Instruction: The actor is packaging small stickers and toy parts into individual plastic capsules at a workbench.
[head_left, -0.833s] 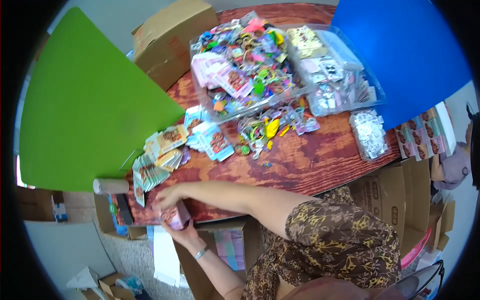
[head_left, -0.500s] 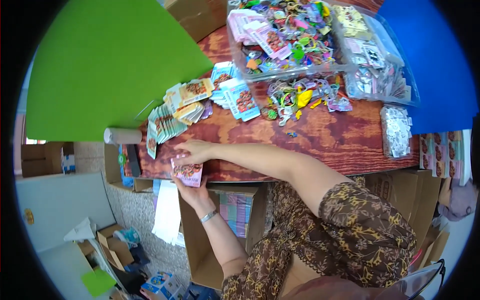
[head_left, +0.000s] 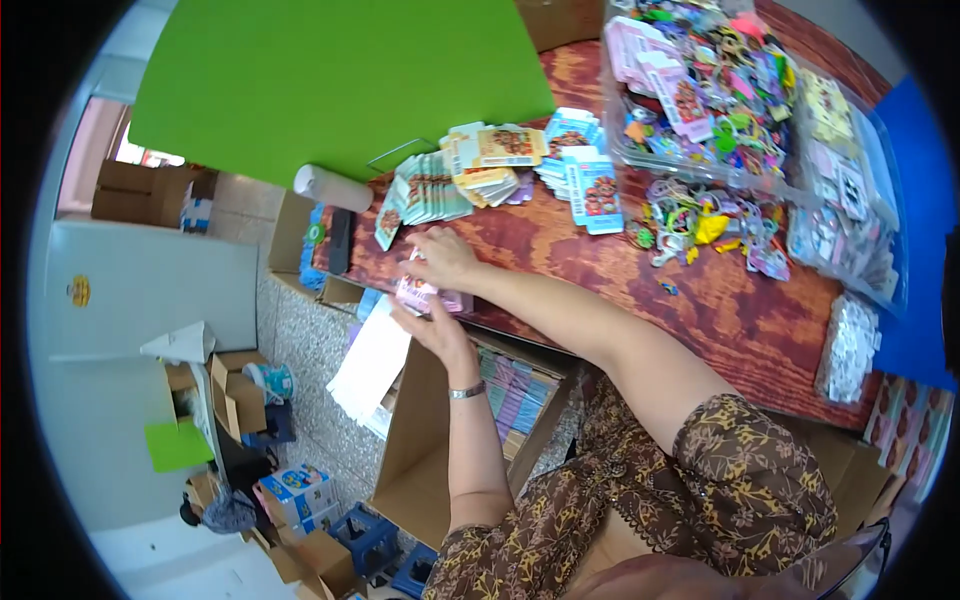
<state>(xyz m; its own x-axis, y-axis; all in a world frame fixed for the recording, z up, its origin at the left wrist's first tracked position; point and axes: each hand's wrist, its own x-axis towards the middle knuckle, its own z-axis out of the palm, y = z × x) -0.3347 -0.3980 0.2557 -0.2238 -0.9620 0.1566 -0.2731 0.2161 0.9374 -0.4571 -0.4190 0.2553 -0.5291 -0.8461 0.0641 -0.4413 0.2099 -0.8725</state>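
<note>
At the table's near left edge, my left hand (head_left: 438, 335) has its fingers and thumb at the lower edge of a pink printed carton (head_left: 413, 293). My right hand (head_left: 447, 262) reaches across from the right and lies over the carton's upper part, fingers apart. More pink shows beside it, under the right wrist. Just beyond the hands, green cartons (head_left: 432, 188) lie in a fanned row. Orange-yellow cartons (head_left: 497, 147) and blue cartons (head_left: 598, 190) lie in overlapping piles farther right.
Clear plastic bins (head_left: 700, 165) hold colourful trinkets and small packets. Loose trinkets (head_left: 710, 228) and a bag of white pieces (head_left: 848, 345) lie nearer. A white roll (head_left: 333, 187) and a black object (head_left: 341, 240) sit left. An open cardboard box (head_left: 420, 440) stands below the edge.
The view has swung left, so the table sits farther right. The pink carton, earlier tilted in my left hand, now lies lower by the table edge, with my right hand over it.
</note>
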